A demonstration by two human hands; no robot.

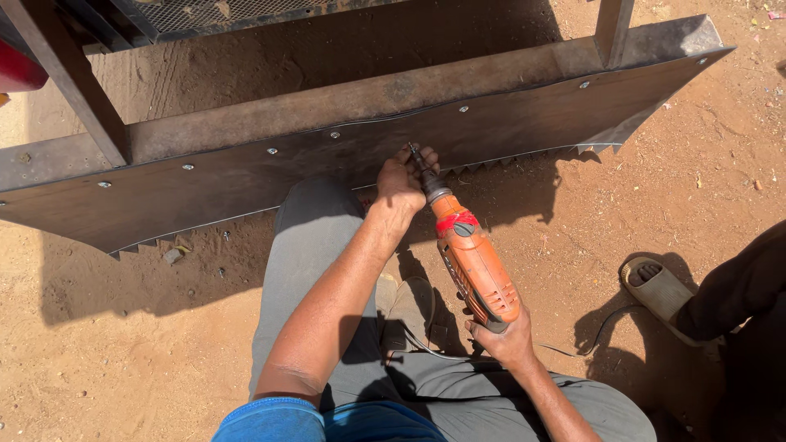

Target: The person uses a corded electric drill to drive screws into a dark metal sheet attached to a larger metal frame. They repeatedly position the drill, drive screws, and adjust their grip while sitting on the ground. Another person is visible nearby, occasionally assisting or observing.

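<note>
An orange electric drill (475, 262) points up and left at a long dark metal plate (246, 176) with a toothed lower edge. My right hand (503, 337) grips the drill's rear handle. My left hand (403, 176) is closed around the front of the drill near the chuck (431, 185), with the bit (414, 154) against the plate. A row of bolts (335, 135) runs along the plate's upper edge. My grey-trousered knees sit below the drill.
The plate is fixed to a rusty steel frame with an upright post (78, 82) on the left and another (614, 29) on the right. Sandy ground lies all around. Another person's sandalled foot (655, 286) and dark trouser leg stand at the right. The drill's cable (602, 323) trails on the ground.
</note>
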